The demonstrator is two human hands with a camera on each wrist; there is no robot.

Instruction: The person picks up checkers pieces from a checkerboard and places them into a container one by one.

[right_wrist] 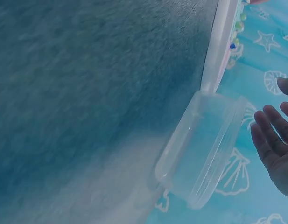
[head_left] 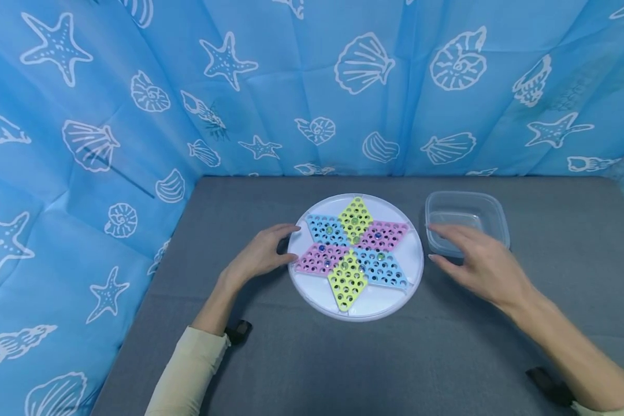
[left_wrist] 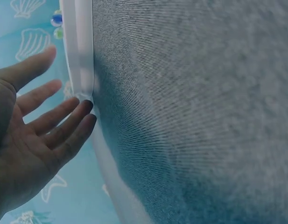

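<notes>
A round white Chinese checkers board (head_left: 312, 290) lies flat, its star made of yellow, blue and pink perforated panels. Several glass marbles sit in its holes, among them a blue marble (head_left: 378, 236) and a green marble (head_left: 381, 256). My left hand (head_left: 262, 251) is at the board's left rim, thumb and fingers spread apart; whether the fingertips touch the rim I cannot tell. To the right of the board, my right hand (head_left: 486, 266) hovers over the front of a clear plastic container (right_wrist: 204, 135), fingers loosely extended and nothing held. It hides part of the container.
A grey cloth (head_left: 312, 370) covers the table. Blue curtains (head_left: 291, 104) with white shell and starfish prints hang behind it and along the left side. The container stands close beside the board's right edge. Dark straps (head_left: 239, 332) show near both wrists.
</notes>
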